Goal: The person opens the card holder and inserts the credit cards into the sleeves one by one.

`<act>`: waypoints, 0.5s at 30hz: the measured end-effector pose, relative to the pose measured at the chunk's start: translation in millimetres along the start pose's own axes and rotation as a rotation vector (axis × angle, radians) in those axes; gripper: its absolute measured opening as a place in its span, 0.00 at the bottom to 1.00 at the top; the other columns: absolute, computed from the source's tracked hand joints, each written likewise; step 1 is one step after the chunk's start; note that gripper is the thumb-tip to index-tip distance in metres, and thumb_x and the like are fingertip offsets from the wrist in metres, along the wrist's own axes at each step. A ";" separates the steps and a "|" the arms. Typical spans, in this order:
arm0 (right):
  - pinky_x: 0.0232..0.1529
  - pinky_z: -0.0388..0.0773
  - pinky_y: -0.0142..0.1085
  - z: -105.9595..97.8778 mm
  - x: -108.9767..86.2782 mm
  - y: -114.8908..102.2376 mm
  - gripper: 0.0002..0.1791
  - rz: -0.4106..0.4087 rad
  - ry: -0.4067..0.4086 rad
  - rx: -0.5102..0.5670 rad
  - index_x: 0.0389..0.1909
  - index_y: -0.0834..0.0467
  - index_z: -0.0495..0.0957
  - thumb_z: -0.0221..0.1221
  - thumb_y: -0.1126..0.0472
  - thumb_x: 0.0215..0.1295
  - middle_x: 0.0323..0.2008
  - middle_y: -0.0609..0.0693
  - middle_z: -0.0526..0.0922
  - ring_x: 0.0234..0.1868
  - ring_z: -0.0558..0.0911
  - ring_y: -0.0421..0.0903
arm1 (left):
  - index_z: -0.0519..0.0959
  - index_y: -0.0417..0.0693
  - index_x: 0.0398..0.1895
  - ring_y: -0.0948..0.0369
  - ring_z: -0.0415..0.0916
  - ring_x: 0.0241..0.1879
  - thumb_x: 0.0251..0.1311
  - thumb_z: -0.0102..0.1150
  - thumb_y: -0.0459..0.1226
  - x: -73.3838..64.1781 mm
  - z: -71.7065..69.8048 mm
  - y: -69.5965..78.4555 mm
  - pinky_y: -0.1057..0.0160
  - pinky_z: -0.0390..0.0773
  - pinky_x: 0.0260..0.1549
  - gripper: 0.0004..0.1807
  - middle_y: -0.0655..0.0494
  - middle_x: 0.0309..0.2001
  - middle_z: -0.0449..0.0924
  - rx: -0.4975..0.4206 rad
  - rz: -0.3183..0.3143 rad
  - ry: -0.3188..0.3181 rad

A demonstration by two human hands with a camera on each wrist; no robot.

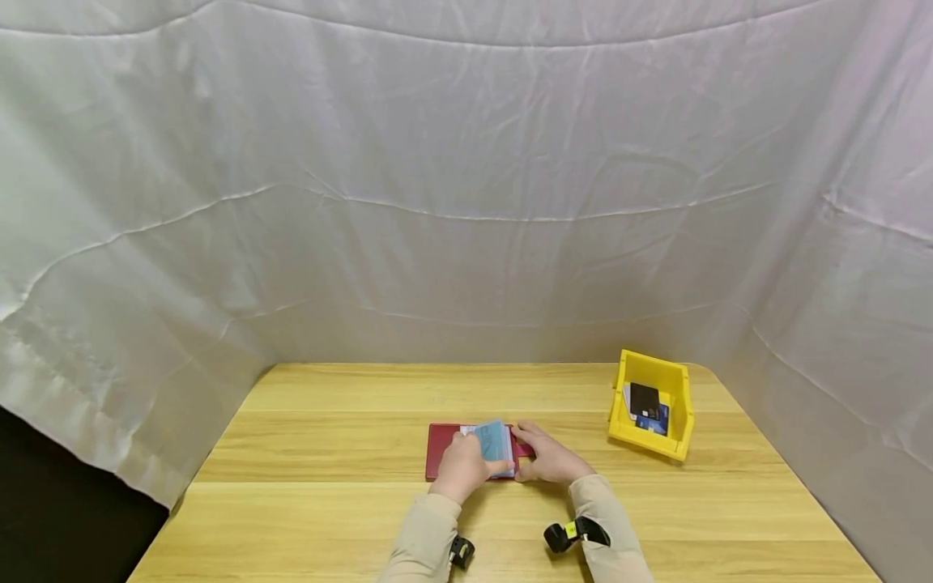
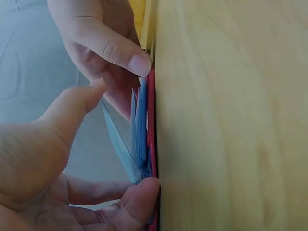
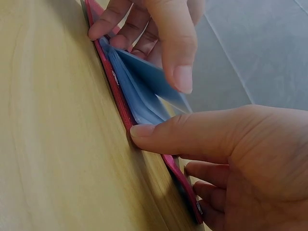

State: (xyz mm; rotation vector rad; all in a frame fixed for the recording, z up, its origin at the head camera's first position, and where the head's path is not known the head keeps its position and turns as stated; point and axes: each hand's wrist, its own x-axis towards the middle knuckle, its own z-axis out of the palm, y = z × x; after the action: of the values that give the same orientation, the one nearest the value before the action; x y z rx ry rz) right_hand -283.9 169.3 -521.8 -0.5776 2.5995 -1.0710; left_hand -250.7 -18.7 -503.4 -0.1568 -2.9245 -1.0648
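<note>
A red card holder (image 1: 442,447) lies unfolded on the wooden table, with several clear bluish sleeves (image 1: 495,441) at its middle and right. My left hand (image 1: 461,470) is at the spine. Its fingers touch the holder there, while its outstretched thumb (image 2: 72,103) is against a raised sleeve (image 2: 117,137) that stands tilted away from the others. On the right side, my right hand (image 1: 551,459) grips the holder's edge, its thumb (image 3: 159,132) on the near edge and its fingers at the far side. The left palm partly covers the sleeves in the head view.
A yellow bin (image 1: 624,429) stands at the table's right rear, holding a black card (image 1: 645,400), a blue card (image 1: 658,421) and something white beneath. A pale curtain (image 1: 466,267) hangs behind the table and along its sides. Each sleeve carries a small wrist camera.
</note>
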 end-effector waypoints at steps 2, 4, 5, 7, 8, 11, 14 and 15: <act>0.71 0.53 0.64 0.1 -0.3 -0.1 0.50 0.000 0.002 -0.001 0.71 0.67 0.60 0.71 0.65 0.44 0.74 0.68 0.53 0.74 0.53 0.69 | 0.78 0.26 0.42 0.55 0.74 0.29 0.44 0.75 0.53 0.9 -1.3 -1.5 0.54 0.82 0.30 0.37 0.40 0.38 0.77 -0.010 0.009 -0.016; 0.71 0.53 0.64 0.4 -0.4 -0.4 0.50 0.009 0.004 -0.004 0.71 0.67 0.60 0.71 0.65 0.45 0.74 0.68 0.53 0.74 0.53 0.68 | 0.79 0.27 0.42 0.55 0.75 0.31 0.46 0.74 0.52 2.1 -3.4 -3.7 0.53 0.82 0.32 0.35 0.40 0.38 0.78 -0.026 0.024 -0.034; 0.71 0.53 0.64 0.6 -0.4 -0.5 0.50 0.014 0.006 -0.005 0.71 0.67 0.60 0.71 0.65 0.45 0.74 0.67 0.53 0.74 0.53 0.68 | 0.80 0.27 0.41 0.55 0.75 0.31 0.46 0.73 0.52 2.7 -4.7 -4.9 0.54 0.82 0.32 0.34 0.40 0.37 0.78 -0.033 0.034 -0.042; 0.72 0.53 0.64 0.9 -0.2 -0.7 0.49 0.028 0.008 -0.006 0.71 0.66 0.60 0.71 0.65 0.45 0.74 0.66 0.53 0.74 0.53 0.67 | 0.80 0.28 0.39 0.56 0.75 0.30 0.48 0.72 0.52 4.3 -7.0 -8.0 0.57 0.81 0.30 0.32 0.41 0.35 0.80 -0.055 0.056 -0.066; 0.72 0.53 0.64 0.9 -0.1 -0.9 0.49 0.035 0.007 -0.008 0.71 0.66 0.60 0.71 0.65 0.46 0.74 0.66 0.53 0.75 0.53 0.67 | 0.81 0.28 0.38 0.58 0.74 0.30 0.49 0.72 0.52 4.9 -8.4 -9.4 0.59 0.80 0.29 0.31 0.42 0.34 0.81 -0.067 0.065 -0.078; 0.71 0.54 0.64 0.5 0.5 -1.0 0.49 0.035 0.009 -0.017 0.71 0.66 0.60 0.71 0.64 0.45 0.74 0.66 0.54 0.74 0.54 0.67 | 0.80 0.27 0.40 0.59 0.76 0.24 0.51 0.70 0.51 6.3 -13.2 -13.8 0.64 0.77 0.22 0.31 0.42 0.32 0.82 -0.147 0.059 -0.146; 0.72 0.54 0.63 0.1 0.9 -1.2 0.49 0.035 0.009 -0.026 0.71 0.65 0.60 0.71 0.64 0.45 0.74 0.66 0.54 0.74 0.54 0.67 | 0.77 0.25 0.49 0.58 0.79 0.22 0.53 0.69 0.50 7.0 -19.1 -18.1 0.66 0.78 0.20 0.34 0.38 0.39 0.82 -0.260 0.012 -0.229; 0.71 0.54 0.64 0.1 1.0 -1.3 0.49 0.033 0.013 -0.023 0.71 0.65 0.60 0.71 0.64 0.45 0.74 0.66 0.54 0.74 0.54 0.67 | 0.75 0.25 0.53 0.57 0.80 0.23 0.54 0.69 0.49 7.2 -20.9 -19.7 0.65 0.80 0.21 0.36 0.37 0.43 0.82 -0.312 -0.012 -0.259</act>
State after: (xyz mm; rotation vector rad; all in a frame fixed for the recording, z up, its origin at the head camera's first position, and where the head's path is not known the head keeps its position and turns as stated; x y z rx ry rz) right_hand -284.5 167.9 -521.1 -0.5334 2.6260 -1.0391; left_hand -260.1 -46.5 -499.5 -0.3045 -2.9534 -1.6113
